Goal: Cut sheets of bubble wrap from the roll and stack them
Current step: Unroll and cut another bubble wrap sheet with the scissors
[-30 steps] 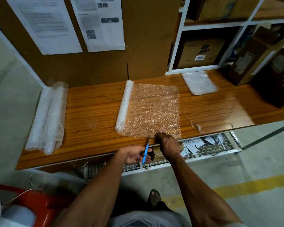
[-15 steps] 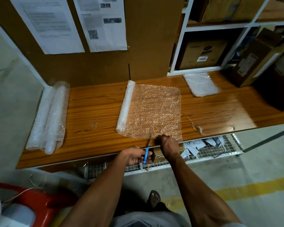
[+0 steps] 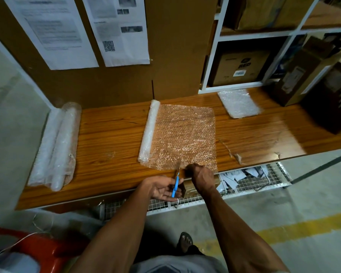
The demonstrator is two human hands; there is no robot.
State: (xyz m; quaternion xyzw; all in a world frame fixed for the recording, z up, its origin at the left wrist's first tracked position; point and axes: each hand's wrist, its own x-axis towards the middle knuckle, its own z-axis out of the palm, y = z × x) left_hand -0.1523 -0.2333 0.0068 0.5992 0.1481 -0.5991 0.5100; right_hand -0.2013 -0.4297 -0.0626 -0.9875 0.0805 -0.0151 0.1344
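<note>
- At frame centre, on the wooden table [image 3: 110, 134], lies a partly unrolled clear bubble wrap roll [image 3: 149, 131].
- Left hand [image 3: 161, 187] grips blue-handled scissors [image 3: 175, 184] at its near edge.
- Right hand [image 3: 202, 177] pinches that edge.

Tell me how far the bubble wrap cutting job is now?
Done: a small stack of cut sheets lies at the right rear of the bench. In hand: the left hand holds blue scissors at the near edge of the unrolled sheet, which the right hand pinches. Left: cutting across, stacking, then the remaining roll.
</note>
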